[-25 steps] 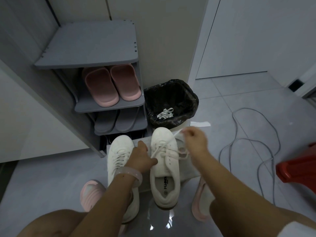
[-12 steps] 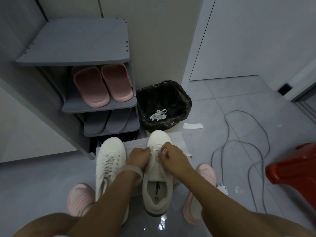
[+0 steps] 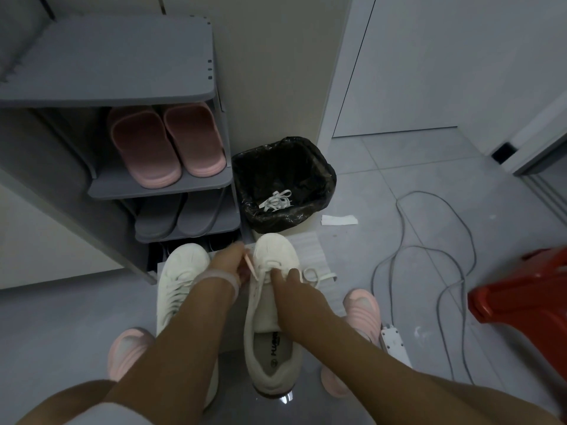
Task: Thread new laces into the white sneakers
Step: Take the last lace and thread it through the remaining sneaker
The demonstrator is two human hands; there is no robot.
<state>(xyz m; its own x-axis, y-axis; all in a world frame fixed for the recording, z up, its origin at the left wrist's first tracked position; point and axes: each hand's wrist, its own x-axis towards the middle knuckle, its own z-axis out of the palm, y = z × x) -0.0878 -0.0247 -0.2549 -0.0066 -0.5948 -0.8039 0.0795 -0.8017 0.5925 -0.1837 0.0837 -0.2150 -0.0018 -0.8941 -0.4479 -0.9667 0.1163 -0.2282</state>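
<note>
Grey shoe rack [image 3: 129, 90], upper left, carrying pink slippers [image 3: 165, 145]. Black-lined bin [image 3: 283, 182], centre, with old laces [image 3: 276, 200] inside. Two white sneakers [image 3: 270, 305], lower centre on the floor. Left hand [image 3: 228, 259] pinching the new lace [image 3: 250, 266] taut beside the right-hand sneaker's toe. Right hand [image 3: 290, 282] curled on that sneaker's eyelets, gripping lace.

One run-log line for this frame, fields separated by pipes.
stage: lacing right sneaker | left hand: pinches lace end | right hand: on eyelet area, grip unclear | left sneaker: laced | old laces: in bin
</note>
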